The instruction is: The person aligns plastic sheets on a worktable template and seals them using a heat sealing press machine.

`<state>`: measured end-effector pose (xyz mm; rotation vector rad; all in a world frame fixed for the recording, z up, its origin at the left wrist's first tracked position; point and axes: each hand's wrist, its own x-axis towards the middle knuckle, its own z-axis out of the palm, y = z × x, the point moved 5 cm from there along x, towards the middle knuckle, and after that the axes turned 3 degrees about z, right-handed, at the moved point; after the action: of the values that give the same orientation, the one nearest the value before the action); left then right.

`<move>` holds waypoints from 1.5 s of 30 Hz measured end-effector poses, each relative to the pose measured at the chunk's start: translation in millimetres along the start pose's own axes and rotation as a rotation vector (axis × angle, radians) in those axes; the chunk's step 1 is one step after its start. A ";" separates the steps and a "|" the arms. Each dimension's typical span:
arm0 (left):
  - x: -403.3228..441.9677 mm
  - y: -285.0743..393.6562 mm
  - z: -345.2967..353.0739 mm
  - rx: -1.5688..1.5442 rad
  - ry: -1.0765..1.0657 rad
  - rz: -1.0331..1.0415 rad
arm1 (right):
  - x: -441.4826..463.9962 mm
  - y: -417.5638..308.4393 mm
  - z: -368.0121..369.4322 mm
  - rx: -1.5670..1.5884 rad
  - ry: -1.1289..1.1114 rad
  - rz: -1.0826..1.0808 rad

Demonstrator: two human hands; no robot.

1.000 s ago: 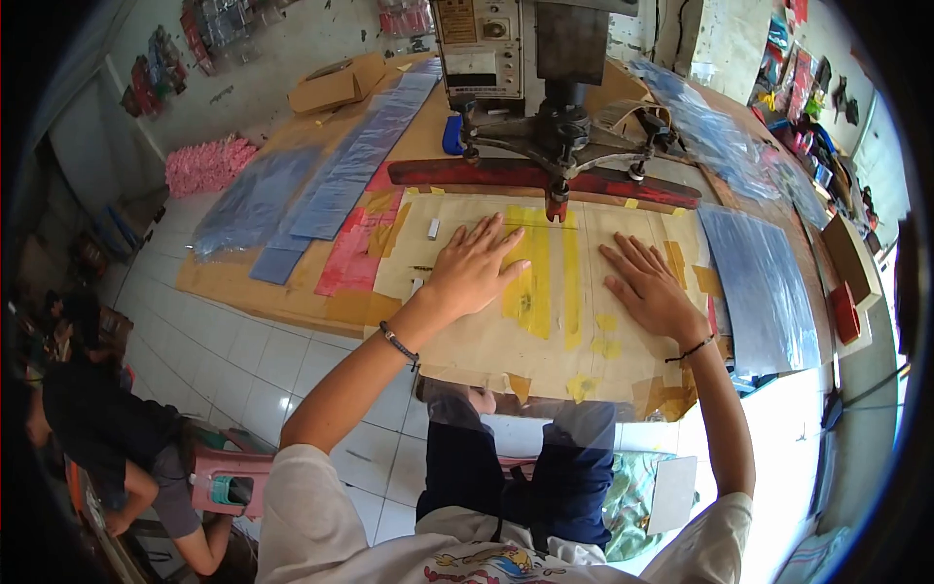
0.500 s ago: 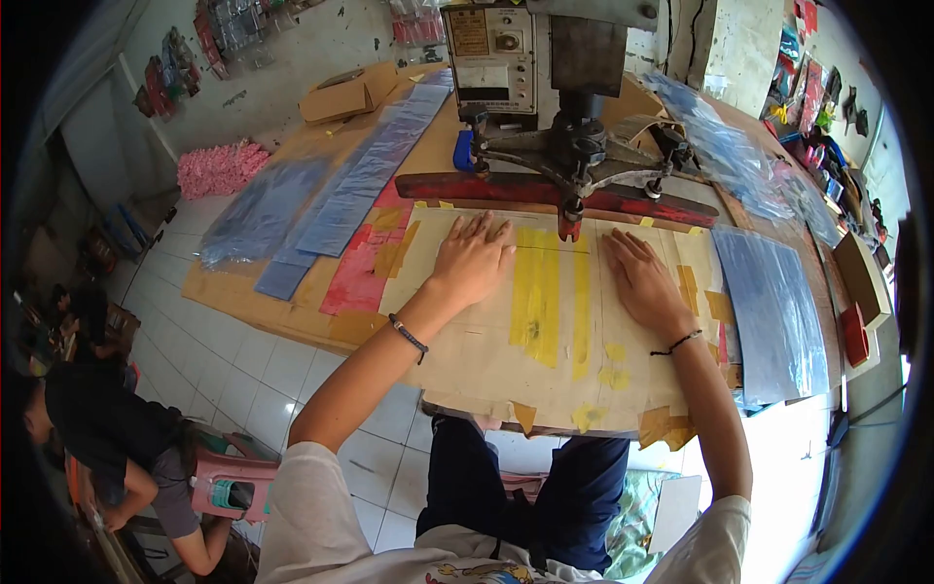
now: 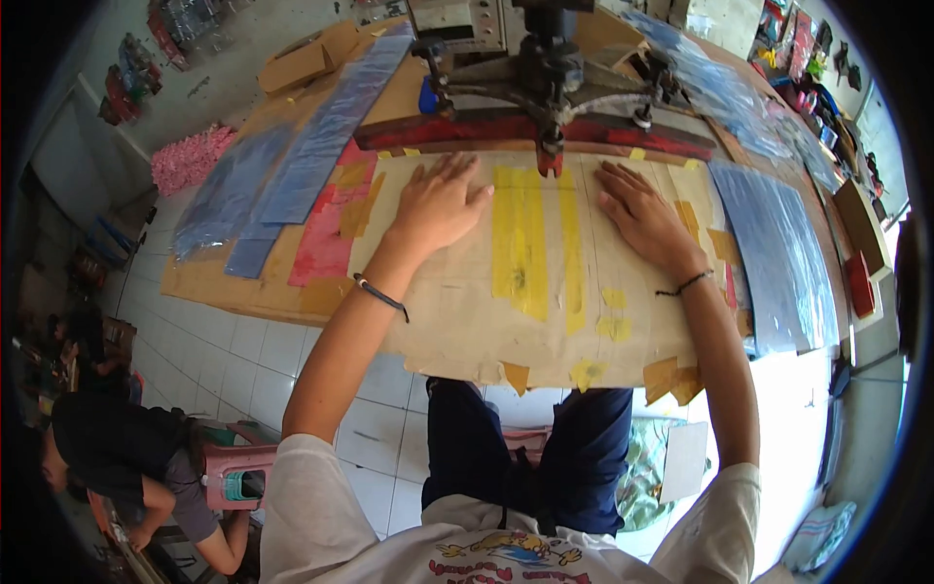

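My left hand [image 3: 440, 204] lies flat on a tan board [image 3: 457, 321] patched with yellow and brown tape, its thumb stuck out toward the middle. On the other side of the yellow tape strips [image 3: 520, 243], my right hand [image 3: 644, 216] rests palm down with fingers stretched out. Neither hand holds anything. Just beyond my fingertips runs the long red-edged bar [image 3: 467, 131] of a press machine [image 3: 555, 73], with a short red prong [image 3: 551, 161] pointing down between my hands.
Blue plastic sheets lie in a stack [image 3: 778, 258] on the right and in a long strip pile [image 3: 331, 146] on the left. A cardboard box [image 3: 309, 58] sits at the back left. A person in a black shirt [image 3: 112, 438] sits at lower left near a pink stool [image 3: 233, 472].
The view has tilted down and shifted, so the table and press appear higher. Both hands stay flat on the board; the left thumb sticks out more.
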<state>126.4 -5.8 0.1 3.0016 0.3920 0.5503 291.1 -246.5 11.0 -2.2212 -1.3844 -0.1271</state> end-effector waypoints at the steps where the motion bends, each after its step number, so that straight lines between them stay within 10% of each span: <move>1: -1.1 0.5 -3.0 -0.004 -0.021 0.001 | -0.2 0.8 0.1 0.000 -0.006 -0.017; 45: -0.4 -11.4 -10.3 -0.031 -0.124 -0.091 | 18.9 8.6 1.2 0.108 -0.062 -0.007</move>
<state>119.7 5.3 8.3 2.9512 0.5031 0.3580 307.2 -233.6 13.1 -2.1478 -1.3987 0.0142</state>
